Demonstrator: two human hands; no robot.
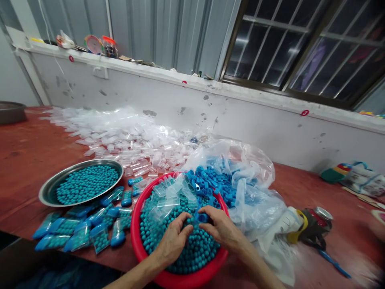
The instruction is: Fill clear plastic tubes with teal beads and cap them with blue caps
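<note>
At the left of the red-brown worktop (18, 160), a shallow metal dish (48, 193) carries teal beads. Blue-capped packets (100, 237) lie beside it, their long axes pointing several ways, the lowest ones near the worktop's front edge. A heap of clear tubes (141, 148) spreads behind; glare blurs its far part. In the middle stands a red basin (136, 237) of teal beads, with more tubes on top, many slanting. The left hand (174, 237) reaches in over the beads from below, thumb and forefinger apart and aimed right; whether its grip has anything clear between them I cannot tell. Just right of those fingertips, above the beads, is a blue cap (202, 217), too blurred to show which way its opening or long axis points. The right hand (222, 228) comes in from the lower right, its grip curled narrowly around the cap, between forefinger and thumb. Both forearms are cut off below. Farther right, a clear bag (255, 204) partly hides loose blue caps.
</note>
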